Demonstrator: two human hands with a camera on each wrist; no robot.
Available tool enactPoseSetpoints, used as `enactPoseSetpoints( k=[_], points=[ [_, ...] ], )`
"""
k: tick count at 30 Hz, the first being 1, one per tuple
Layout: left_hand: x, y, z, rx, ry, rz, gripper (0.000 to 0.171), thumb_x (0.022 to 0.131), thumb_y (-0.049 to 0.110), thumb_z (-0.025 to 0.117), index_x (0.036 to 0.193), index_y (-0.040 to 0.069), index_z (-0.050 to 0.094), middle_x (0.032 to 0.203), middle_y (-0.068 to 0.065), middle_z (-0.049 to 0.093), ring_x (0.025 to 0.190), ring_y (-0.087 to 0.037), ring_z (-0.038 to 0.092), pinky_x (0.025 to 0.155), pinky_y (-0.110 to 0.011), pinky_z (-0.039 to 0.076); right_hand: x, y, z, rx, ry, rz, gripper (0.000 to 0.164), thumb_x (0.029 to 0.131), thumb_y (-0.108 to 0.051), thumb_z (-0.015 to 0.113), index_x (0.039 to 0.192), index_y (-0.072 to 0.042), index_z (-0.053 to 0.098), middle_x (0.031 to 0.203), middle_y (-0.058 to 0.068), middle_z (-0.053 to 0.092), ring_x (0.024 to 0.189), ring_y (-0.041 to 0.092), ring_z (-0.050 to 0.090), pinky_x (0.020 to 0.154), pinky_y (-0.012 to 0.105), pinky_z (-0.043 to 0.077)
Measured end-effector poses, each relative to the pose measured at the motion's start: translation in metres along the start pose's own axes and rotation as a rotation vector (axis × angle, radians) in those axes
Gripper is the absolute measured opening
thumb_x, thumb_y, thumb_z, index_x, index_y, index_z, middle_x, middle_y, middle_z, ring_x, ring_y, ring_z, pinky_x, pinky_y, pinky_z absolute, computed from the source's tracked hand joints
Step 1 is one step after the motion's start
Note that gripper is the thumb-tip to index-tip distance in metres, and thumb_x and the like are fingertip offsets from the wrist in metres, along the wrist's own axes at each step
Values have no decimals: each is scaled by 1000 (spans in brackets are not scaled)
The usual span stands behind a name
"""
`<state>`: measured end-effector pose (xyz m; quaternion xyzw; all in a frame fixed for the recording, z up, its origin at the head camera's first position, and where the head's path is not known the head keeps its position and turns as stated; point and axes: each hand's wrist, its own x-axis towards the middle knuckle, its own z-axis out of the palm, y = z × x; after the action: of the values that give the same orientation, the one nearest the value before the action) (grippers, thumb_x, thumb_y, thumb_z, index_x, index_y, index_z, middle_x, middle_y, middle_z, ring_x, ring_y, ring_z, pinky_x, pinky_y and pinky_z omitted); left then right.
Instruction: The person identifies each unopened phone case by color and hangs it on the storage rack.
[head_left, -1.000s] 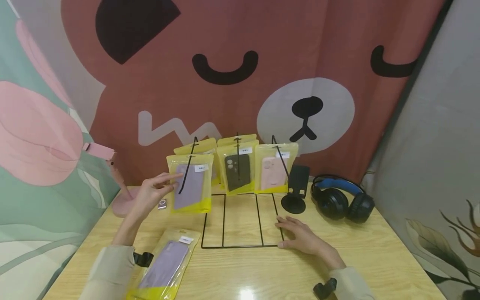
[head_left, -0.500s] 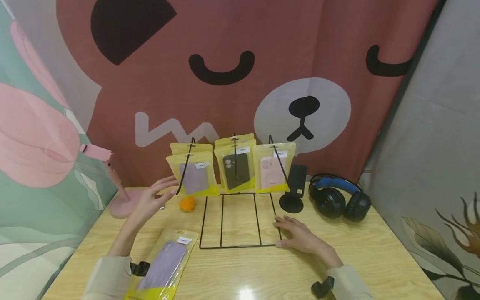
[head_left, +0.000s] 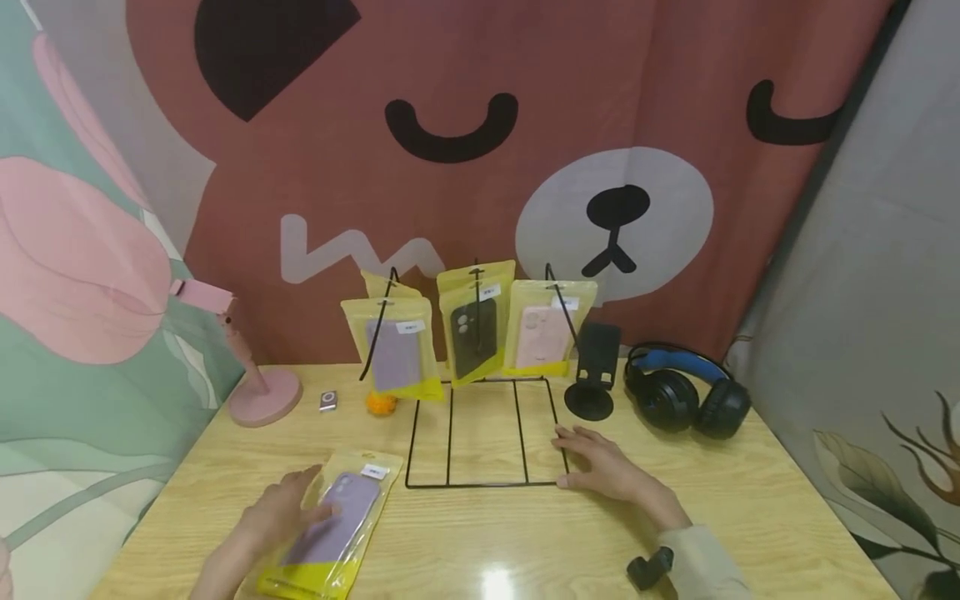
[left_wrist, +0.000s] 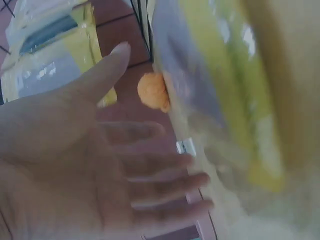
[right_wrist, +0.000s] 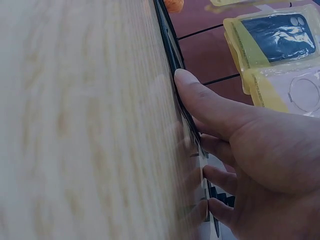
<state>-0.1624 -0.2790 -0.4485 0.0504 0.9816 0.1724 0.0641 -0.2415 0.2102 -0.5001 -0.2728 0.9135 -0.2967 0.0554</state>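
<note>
A yellow-edged clear packet with a purple phone case (head_left: 347,510) lies flat at the table's front left. My left hand (head_left: 273,517) is over its left side, fingers spread and straight in the left wrist view; whether it touches the packet is unclear. A black wire display rack (head_left: 487,484) stands mid-table. From its hooks hang packets with a purple case (head_left: 397,358), a black case (head_left: 467,346) and a pink case (head_left: 542,337), with further packets partly hidden behind. My right hand (head_left: 603,467) rests at the rack base's right edge, thumb near the front corner, fingers loosely extended.
A pink stand (head_left: 266,396) and a small silver clip-like device (head_left: 328,401) are at the back left. An orange fluffy ball (head_left: 381,404) sits beside the rack. To its right are a black phone stand (head_left: 589,402) and black-and-blue headphones (head_left: 686,392).
My left hand has let go of the hanging purple-case packet, which slid back along its hook, and has come down to the packet on the table. The right hand has stayed at the rack.
</note>
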Motion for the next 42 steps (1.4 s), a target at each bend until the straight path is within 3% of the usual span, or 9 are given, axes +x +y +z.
enactPoseSetpoints(
  k=[3,5,11,18,24,30,35,38,42],
  points=[
    [-7,8,9,64,-90,-85,94,78,62,67,139,-6,43,124,-37,49,107,-58,49,73,-70,45,0,0,0,0,9,-4,67,84,-42,71,138,-6,52,151,16,36,138,46,25,100,75,18],
    [-10,13,14,84,-104,-106,99,74,65,68,140,-4,42,123,-36,48,107,-56,48,74,-71,44,0,1,-1,1,15,-10,67,84,-41,71,138,-5,52,151,17,36,138,47,25,99,76,19],
    [-16,19,22,94,-38,-72,96,66,54,80,138,0,46,114,-27,51,95,-41,52,70,-64,46,1,1,0,-4,12,-14,68,84,-43,71,137,-5,53,150,17,37,137,48,26,98,76,19],
    [-14,17,25,-60,55,-43,97,58,28,91,141,7,44,99,-13,42,81,-27,44,55,-36,45,0,1,0,0,8,-4,69,83,-45,71,138,-7,53,151,16,37,138,47,25,98,76,19],
    [-10,11,24,-67,94,-27,107,52,27,93,143,7,41,97,-16,39,79,-28,44,54,-35,44,0,1,0,11,0,13,68,84,-44,71,138,-8,53,152,15,36,139,46,24,99,75,18],
    [-7,5,20,-77,93,-24,102,58,19,91,145,11,39,90,-17,48,75,-25,49,57,-38,47,0,1,-1,1,5,7,69,83,-46,71,137,-8,53,151,15,37,138,46,25,99,75,19],
    [-9,3,9,-201,143,69,75,74,2,79,141,10,46,91,-14,55,73,-20,53,60,-34,49,0,2,-1,-1,9,4,68,83,-46,71,137,-8,53,151,15,37,138,46,25,100,75,19],
    [-12,3,1,-226,247,184,65,77,-7,73,136,10,53,98,-12,61,77,-17,55,62,-30,50,0,3,-1,8,16,3,68,83,-44,72,137,-7,53,151,15,37,138,46,25,99,75,18],
    [-23,4,-16,-242,383,332,58,78,-5,73,131,13,59,114,-12,65,97,-5,55,73,-20,47,0,2,0,17,10,-14,68,84,-44,71,137,-6,53,151,17,37,138,48,25,99,76,18]
  ],
)
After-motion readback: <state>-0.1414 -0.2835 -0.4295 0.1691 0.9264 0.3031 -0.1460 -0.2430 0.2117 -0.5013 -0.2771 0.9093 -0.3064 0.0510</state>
